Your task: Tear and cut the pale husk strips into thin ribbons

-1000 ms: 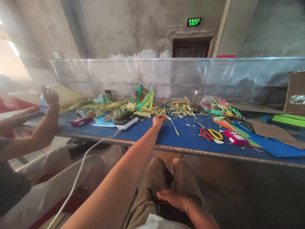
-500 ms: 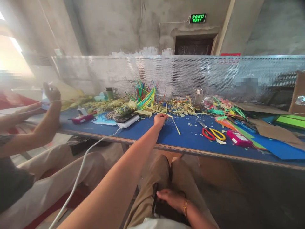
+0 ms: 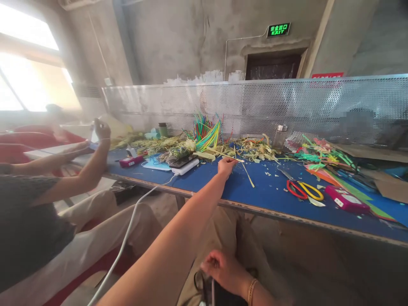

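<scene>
My left hand (image 3: 226,165) reaches out over the blue table (image 3: 255,193) and is closed in a pinch on a thin pale yellow strip (image 3: 234,159) at the edge of a heap of yellowish strips (image 3: 251,148). A loose pale strip (image 3: 247,175) lies just right of that hand. My right hand (image 3: 223,271) rests low on my lap, fingers curled around a dark object (image 3: 219,294) that I cannot make out.
A bundle of bright coloured strips (image 3: 207,129) stands behind the heap. Red and yellow scissors (image 3: 302,190), a pink box (image 3: 346,199), a white power bank (image 3: 185,166) with a cable and a metal bottle (image 3: 279,136) lie on the table. Another person (image 3: 57,187) sits on the left, hands raised.
The view has swung left and the strip in my left hand is lifted slightly off the table. My right hand has curled tighter on the dark object in my lap.
</scene>
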Available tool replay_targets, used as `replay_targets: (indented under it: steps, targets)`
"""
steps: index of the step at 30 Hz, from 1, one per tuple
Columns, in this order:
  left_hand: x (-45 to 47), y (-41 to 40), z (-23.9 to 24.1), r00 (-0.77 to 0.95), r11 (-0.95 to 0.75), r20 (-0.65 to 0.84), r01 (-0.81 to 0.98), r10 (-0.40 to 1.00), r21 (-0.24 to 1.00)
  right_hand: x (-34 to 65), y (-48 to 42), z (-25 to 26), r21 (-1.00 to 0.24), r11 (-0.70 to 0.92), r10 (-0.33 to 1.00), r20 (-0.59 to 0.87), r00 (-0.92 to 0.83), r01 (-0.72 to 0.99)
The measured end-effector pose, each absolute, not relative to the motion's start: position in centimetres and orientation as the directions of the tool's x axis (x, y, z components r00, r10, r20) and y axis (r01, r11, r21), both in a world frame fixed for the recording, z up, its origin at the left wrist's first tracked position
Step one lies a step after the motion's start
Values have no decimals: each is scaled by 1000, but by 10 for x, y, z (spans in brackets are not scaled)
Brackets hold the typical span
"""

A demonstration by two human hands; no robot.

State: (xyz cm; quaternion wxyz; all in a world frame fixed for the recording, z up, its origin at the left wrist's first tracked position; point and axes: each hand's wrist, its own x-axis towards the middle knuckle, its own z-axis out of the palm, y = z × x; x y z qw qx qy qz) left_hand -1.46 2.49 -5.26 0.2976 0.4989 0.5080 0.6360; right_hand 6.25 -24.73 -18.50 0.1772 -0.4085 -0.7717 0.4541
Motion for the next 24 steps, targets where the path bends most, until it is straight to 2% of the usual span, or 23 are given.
replay_targets:
  steps: [4, 10, 17, 21, 24]
  targets:
    - [-15, 23, -52, -319, -302, 328, 132, 889, 944, 43, -257, -198, -733, 375, 799, -55, -598, 568]
    - [-15, 20, -50, -314, -297, 317, 109, 895, 948, 51, -258, -205, -670, 384, 827, -56, -560, 635]
    - [-16, 18, -49, -304, -302, 326, 125, 895, 945, 47, -268, -219, -394, 440, 885, 37, -465, 807]
    - [-16, 19, -48, -306, -305, 333, 137, 892, 942, 27, -265, -217, -353, 489, 862, 55, -504, 798]
    - [-16, 20, -49, -304, -295, 327, 147, 895, 944, 10, -261, -205, -368, 438, 888, 35, -458, 820]
